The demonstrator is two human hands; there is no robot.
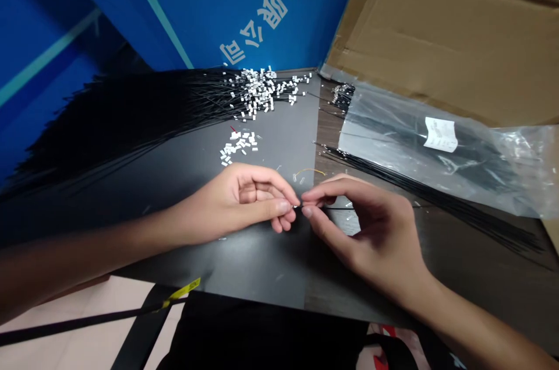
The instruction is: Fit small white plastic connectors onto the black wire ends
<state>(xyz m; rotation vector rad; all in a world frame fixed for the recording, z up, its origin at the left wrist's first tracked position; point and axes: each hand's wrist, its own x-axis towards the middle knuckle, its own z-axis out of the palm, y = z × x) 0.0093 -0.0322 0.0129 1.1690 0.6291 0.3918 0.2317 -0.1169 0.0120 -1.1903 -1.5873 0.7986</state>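
Observation:
My left hand (244,201) and my right hand (367,230) meet fingertip to fingertip over a dark mat (244,265). Both are pinched shut. Between them runs a thin black wire (336,207) that trails off to the right from my right fingers. My left thumb and forefinger pinch something tiny at the wire's end; I cannot make it out. A small heap of white connector housings (238,145) lies just beyond my left hand. A big fan of black wires with white housings fitted (257,93) spreads across the back left.
A clear plastic bag of black wires (437,143) with a white label lies at the right, loose wires (437,198) beside it. Brown cardboard (437,26) stands behind it, a blue panel (196,3) at the back. A short yellow wire (310,171) lies near my fingers.

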